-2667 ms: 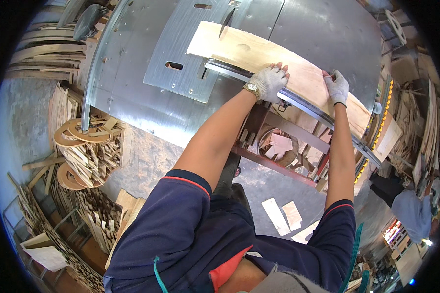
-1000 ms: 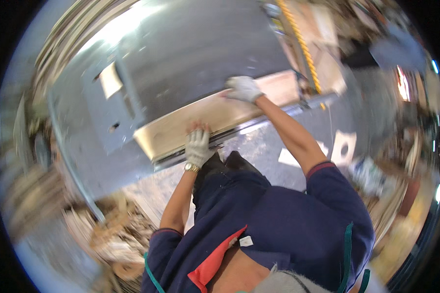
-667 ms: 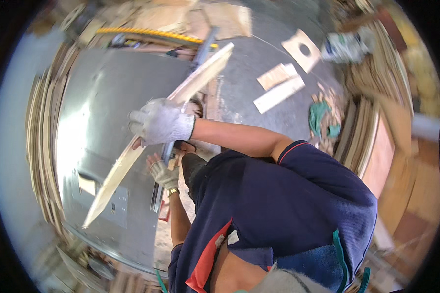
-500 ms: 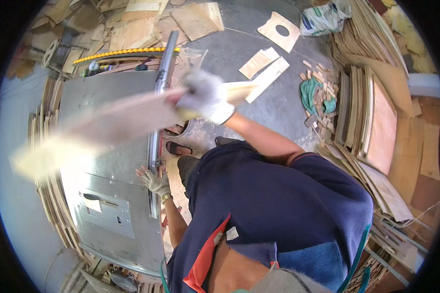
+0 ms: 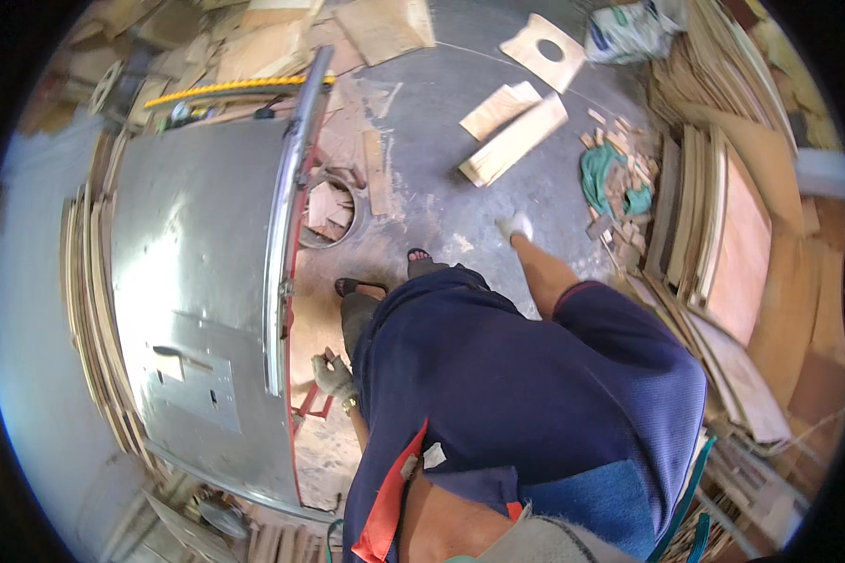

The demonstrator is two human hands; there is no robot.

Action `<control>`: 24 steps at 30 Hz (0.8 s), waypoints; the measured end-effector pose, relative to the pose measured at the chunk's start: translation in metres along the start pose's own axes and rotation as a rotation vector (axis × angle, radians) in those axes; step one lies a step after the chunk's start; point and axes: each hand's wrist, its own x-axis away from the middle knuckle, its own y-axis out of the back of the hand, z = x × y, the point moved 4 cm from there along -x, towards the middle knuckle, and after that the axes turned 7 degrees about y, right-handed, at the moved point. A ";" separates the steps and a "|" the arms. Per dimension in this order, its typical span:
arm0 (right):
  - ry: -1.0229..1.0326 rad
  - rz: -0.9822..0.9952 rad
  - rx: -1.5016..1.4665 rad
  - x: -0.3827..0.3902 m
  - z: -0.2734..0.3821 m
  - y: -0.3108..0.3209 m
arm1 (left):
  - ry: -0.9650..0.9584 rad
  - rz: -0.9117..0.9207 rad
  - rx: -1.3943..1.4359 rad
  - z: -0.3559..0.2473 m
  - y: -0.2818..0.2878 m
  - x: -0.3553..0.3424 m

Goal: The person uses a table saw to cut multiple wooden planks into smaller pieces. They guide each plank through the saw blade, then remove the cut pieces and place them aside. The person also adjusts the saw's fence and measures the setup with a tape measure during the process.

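Item one: my left hand (image 5: 333, 375), gloved, sat at lower centre of the frame, just beside the long metal rail (image 5: 286, 225) that edges the steel counter (image 5: 192, 281). The glove's fingers looked curled, but I could not tell whether that grip was closed on anything.

Item two: my right hand (image 5: 515, 226), in a white glove, hung at centre frame above the concrete floor (image 5: 441, 169), arm stretched away from my blue shirt. It looked empty; the glove was too small in the picture for me to tell whether that grip was open or closed.

Item three: wooden boards (image 5: 514, 139) lay on the floor in the upper centre, beyond the right hand and apart from it. A cut panel with a round hole (image 5: 539, 49) lay above them.

Item four: stacked plywood sheets (image 5: 732, 235) stood along the right of the frame; a green rag (image 5: 610, 183) lay beside them.

Item five: a yellow strip (image 5: 230, 86) ran across the counter's far end, upper left. My sandalled feet (image 5: 385, 277) stood on the floor beside the counter.
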 end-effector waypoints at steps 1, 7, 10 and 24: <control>0.098 0.194 0.074 0.019 0.001 -0.027 | 0.146 -0.046 -0.031 0.014 0.007 0.016; 0.778 0.582 0.304 0.121 0.050 -0.106 | 0.640 -0.597 0.061 0.097 0.077 0.088; 0.890 0.538 0.378 0.102 0.087 -0.092 | 0.720 -0.966 0.286 0.158 0.113 0.082; 0.841 0.524 0.583 0.247 0.180 -0.121 | 0.642 -0.760 0.147 0.381 0.197 -0.259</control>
